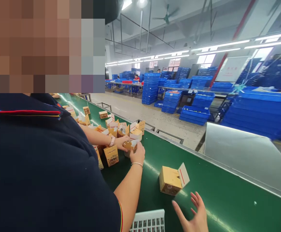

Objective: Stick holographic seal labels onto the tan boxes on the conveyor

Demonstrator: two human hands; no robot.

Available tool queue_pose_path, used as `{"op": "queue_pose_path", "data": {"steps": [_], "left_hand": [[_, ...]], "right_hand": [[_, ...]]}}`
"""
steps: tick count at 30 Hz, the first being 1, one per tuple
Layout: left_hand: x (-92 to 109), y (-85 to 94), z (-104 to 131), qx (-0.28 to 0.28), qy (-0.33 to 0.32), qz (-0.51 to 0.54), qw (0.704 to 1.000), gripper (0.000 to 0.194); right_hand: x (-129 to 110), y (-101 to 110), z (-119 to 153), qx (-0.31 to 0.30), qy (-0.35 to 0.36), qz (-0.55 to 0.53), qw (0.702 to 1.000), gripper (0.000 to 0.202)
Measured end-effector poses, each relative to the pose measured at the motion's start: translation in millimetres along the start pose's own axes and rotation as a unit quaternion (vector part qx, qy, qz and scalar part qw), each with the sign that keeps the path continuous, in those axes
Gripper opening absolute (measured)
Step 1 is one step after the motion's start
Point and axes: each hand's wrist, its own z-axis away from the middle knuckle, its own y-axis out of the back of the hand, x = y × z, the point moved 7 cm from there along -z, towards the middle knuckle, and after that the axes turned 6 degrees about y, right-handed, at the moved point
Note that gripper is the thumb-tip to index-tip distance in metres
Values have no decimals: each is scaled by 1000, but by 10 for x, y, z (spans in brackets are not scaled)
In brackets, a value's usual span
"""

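My right hand [195, 214] is at the bottom right over the green belt [227, 196], thumb and fingers spread, holding nothing. Just beyond it, apart from the fingers, a yellow-brown box [170, 180] rests on the belt. Its white flap with a red strip [184, 175] stands up on the right side. My left hand is not in view.
On the left a co-worker in a dark shirt [45, 167] leans over the belt, both hands on a small box [130, 145]. Several boxes [112, 130] crowd around them. A white perforated tray [150, 220] is at the bottom edge; a metal sheet [242, 154] lies beyond the belt.
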Motion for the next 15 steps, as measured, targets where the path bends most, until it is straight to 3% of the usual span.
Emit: {"op": "queue_pose_path", "data": {"steps": [3, 7, 10, 15], "left_hand": [[-76, 19, 177, 16, -2, 36, 999, 52], [-164, -99, 355, 26, 0, 47, 999, 47], [-254, -218, 358, 38, -4, 41, 998, 54], [-367, -327, 352, 64, -9, 18, 998, 62]], "right_hand": [[-203, -110, -96, 35, 11, 2, 999, 119], [-330, -149, -216, 51, -18, 8, 999, 124], [-306, -77, -308, 27, -19, 23, 999, 106], [-238, 186, -402, 15, 93, 49, 994, 66]]}}
